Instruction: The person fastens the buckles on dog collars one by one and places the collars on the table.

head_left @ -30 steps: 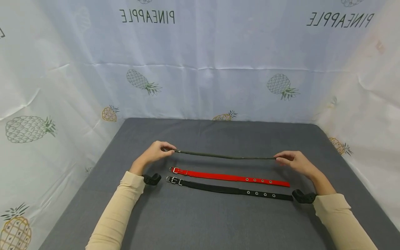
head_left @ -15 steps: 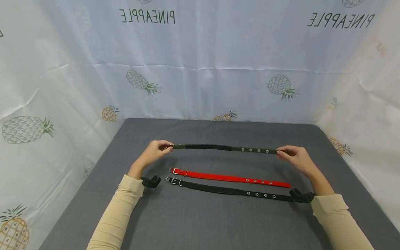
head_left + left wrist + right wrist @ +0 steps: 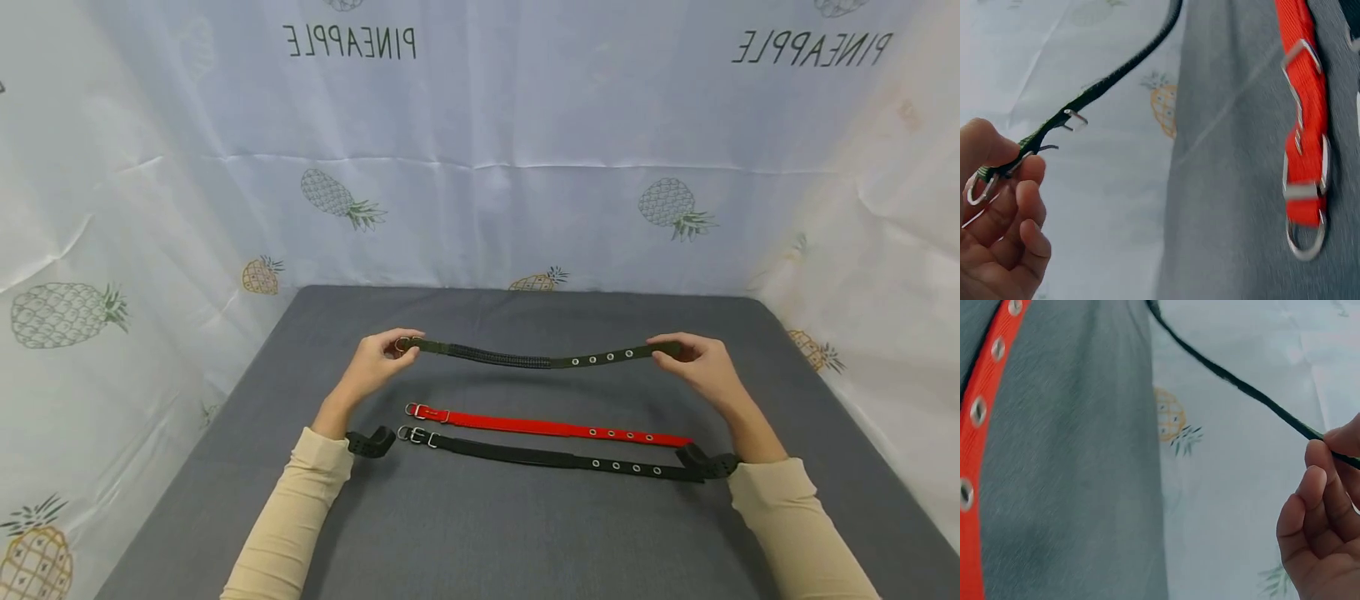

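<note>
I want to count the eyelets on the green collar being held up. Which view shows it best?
The head view: the whole green collar spans from left hand to right hand, eyelets facing the camera. The left wrist view shows only its buckle end, edge-on; the right wrist view shows a thin edge-on strip, no eyelets.

green strap's holed tip: hidden under the right hand's [image 3: 693, 367] fingers in the head view.
green strap [image 3: 1235, 384]: cut by the top edge in both wrist views.
red strap [image 3: 1302, 119]: blurred; cut by the top edge in the left wrist view, by the left edge in the right.
black strap's [image 3: 555, 457] right end: hidden behind the right wrist.
</note>
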Available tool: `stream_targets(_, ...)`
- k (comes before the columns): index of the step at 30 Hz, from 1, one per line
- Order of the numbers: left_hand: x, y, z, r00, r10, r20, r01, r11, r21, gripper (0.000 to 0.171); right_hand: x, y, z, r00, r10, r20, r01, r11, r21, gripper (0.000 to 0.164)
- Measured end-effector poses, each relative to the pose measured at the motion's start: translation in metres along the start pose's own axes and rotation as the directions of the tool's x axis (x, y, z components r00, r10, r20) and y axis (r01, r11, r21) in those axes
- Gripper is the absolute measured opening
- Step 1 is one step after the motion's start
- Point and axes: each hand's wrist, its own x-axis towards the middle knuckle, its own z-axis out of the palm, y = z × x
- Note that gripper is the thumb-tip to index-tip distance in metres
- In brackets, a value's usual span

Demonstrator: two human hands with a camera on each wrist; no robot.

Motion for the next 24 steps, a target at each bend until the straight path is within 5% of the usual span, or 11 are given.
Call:
stream_targets(8, 0.000, 0.019, 0.011, 0.993, 0.070, -0.091, -0.081, 0.988, -0.129, 0.028, 0.006, -0.021, 0.013, 0.990, -0.123, -0.071, 0.129, 0.988, 0.080, 0.022)
stream_targets(16, 0.007, 0.040, 0.024, 0.978, 0.158, -0.138, -0.178, 0.974, -0.142, 0.017, 0.009, -0.036, 0.023, 0.978, -0.194, -0.073, 0.201, 0.972, 0.121, 0.022)
stream_targets(24, 0.015, 0.050, 0.033, 0.924, 0.309, -0.227, -0.357, 0.910, -0.212, 0.018, 0.016, -0.052, 0.033, 0.976, -0.202, -0.084, 0.216, 0.954, 0.209, 0.020)
